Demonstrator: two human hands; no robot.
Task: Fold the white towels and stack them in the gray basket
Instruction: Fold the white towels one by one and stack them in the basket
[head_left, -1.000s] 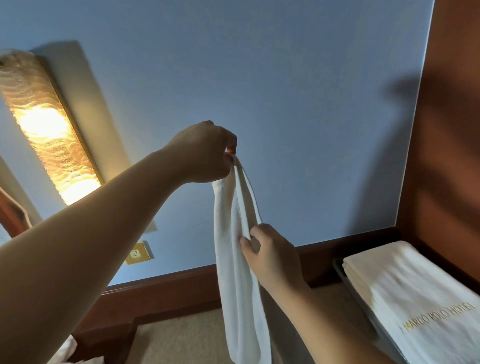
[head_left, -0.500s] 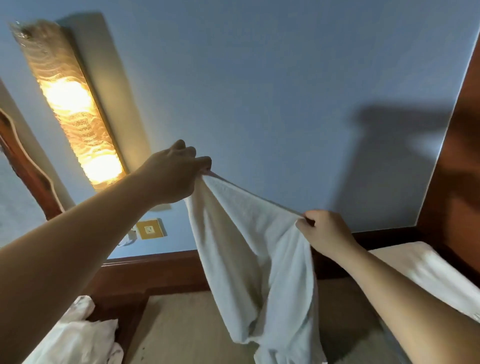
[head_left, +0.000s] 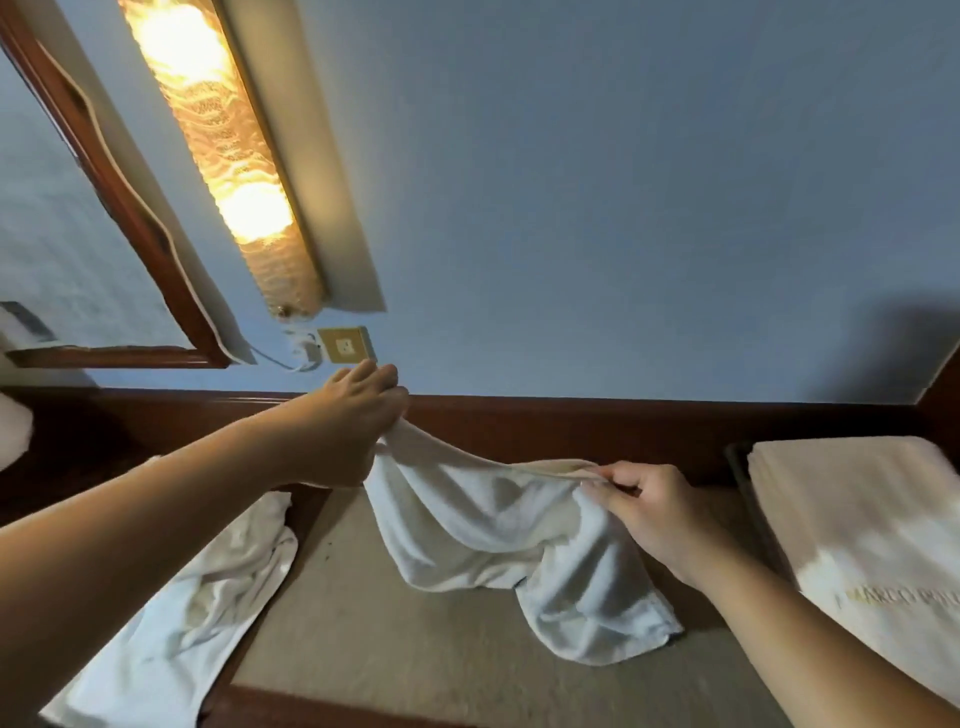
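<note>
towel (head_left: 483, 525) now lower, draped on beige tabletop (head_left: 415, 649) below blue wall (head_left: 623, 208)

Towel (head_left: 493, 525) lower, now on tabletop (head_left: 415, 654).

Left hand (head_left: 345, 421) pinches one corner of a white towel (head_left: 498, 525); right hand (head_left: 654, 512) pinches the other. Top edge spans between them; lower part drapes onto the beige surface (head_left: 395, 649). Crumpled towels (head_left: 197, 603) lie at left. Folded towels (head_left: 862, 525) stacked at right. Wall lamp (head_left: 223, 150) lit.
</note>
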